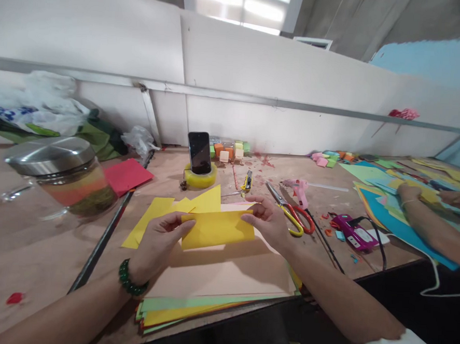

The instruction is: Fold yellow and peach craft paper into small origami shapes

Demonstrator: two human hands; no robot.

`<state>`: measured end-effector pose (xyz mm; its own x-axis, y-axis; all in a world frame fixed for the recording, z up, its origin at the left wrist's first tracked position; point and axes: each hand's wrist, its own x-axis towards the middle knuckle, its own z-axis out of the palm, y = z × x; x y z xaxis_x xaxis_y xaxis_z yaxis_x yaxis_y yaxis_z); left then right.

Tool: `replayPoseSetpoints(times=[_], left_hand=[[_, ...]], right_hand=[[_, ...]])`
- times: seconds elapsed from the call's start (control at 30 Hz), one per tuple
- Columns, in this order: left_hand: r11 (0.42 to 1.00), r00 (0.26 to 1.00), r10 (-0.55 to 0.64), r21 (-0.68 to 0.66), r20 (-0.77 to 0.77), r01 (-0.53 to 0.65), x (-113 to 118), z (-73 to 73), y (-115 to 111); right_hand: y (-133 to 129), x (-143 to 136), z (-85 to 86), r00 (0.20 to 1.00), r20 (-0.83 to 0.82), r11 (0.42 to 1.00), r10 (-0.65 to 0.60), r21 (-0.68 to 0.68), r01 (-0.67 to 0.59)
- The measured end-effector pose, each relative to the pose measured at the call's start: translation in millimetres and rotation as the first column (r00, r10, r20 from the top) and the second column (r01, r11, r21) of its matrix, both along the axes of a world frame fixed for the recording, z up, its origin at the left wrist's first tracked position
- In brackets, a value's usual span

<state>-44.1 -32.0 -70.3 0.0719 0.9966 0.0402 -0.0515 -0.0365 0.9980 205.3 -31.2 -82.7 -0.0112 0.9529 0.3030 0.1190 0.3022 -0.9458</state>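
Note:
Between my two hands a strip of yellow paper [218,231] is stretched, held a little above a stack of coloured paper [223,275] whose top sheet is pale pink. My left hand [161,240], with a green bead bracelet at the wrist, pinches the strip's left end between thumb and fingers. The right end is pinched the same way by my right hand [271,224]. Behind the strip lie more yellow paper pieces [151,219]. Scissors [290,207] with red and yellow handles rest just beyond my right hand.
A lidded glass jar [69,183] and red paper [126,176] stand left. A phone [200,152] leans on a yellow tape roll [200,178]. A pink glue gun [299,191] and a purple power strip [354,232] lie right, near another person's hands [410,192] among coloured papers.

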Motion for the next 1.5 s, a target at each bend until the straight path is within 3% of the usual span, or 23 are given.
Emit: replayPoseSetpoints(times=[0.33,0.67,0.87,1.0,1.13,1.3,1.37,1.43,1.5], left_hand=[[0.999,0.998,0.017,0.027,0.065,-0.019,1,-1.8,-1],[0.998,1.000,-0.005,0.058,0.026,0.004,0,1.1,-1],[0.996,0.998,-0.034,0.083,-0.061,0.039,-3,2.5,0],[0.990,0.971,-0.050,0.118,-0.234,0.080,-4,2.3,3],[0.975,0.831,0.006,0.187,-0.557,0.118,-6,-1.5,5],[0.933,0.481,0.008,0.180,-0.877,0.311,-6,-6.3,0],[0.891,0.397,0.089,0.251,-0.914,0.378,-7,-5.9,-1],[0.818,0.370,0.148,0.324,-0.917,0.475,-8,-3.8,0],[0.717,0.356,0.046,0.279,-0.933,0.638,-9,0.0,4]], right_hand=[[-1,3,-2.0,0.999,0.033,1.000,0.004,-0.013,-0.004],[1,2,-4.4,0.998,0.060,0.998,-0.030,0.057,0.027],[2,2,-2.8,0.997,0.073,0.998,-0.023,0.053,0.019],[4,1,-2.2,0.993,0.114,1.000,-0.024,-0.007,0.025],[5,-1,-5.1,0.958,0.288,0.995,0.003,-0.098,0.027],[2,-7,-9.3,0.869,0.483,0.990,0.106,-0.130,-0.048],[0,-8,-11.4,0.841,0.527,0.990,0.121,-0.122,-0.066],[-1,-9,-14.4,0.826,0.549,0.990,0.130,-0.119,-0.076],[-1,-8,-17.7,0.812,0.569,0.990,0.134,-0.114,-0.083]])
